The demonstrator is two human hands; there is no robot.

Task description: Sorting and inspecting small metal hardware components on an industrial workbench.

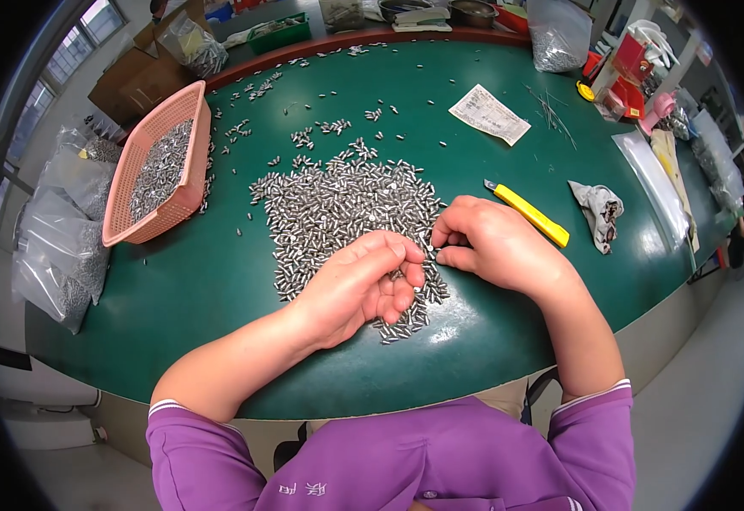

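1. A broad heap of small metal pins (346, 209) lies on the middle of the round green table (218, 281). Each pin is a short, shiny, silvery cylinder. They lie packed and crisscrossed in the heap, with loose strays scattered toward the far rim.
2. The left hand (359, 285) rests on the near edge of the heap, palm turned up and fingers curled inward into a cup. A few pins lie in the hollow of the palm, and more lie under and around the fingers.
3. The right hand (487, 243) lies palm down just beside the left, its fingertips drawn together and pinching a single pin at the heap's right edge. The fingertips of the two hands nearly meet.
4. A pink plastic basket (186, 136) with a latticed wall stands well to the left, holding a grey mass of the same pins.
5. A yellow utility knife (532, 215), long and flat, lies just beyond the right hand, close to its knuckles.
6. A crumpled grey rag (600, 211) lies to the right of the knife.
7. A printed paper slip (489, 113) lies flat farther back.
8. Clear, wrinkled plastic bags (61, 247) of pins sit off the table's left side.
9. Both purple sleeves (389, 460) have white-striped cuffs.
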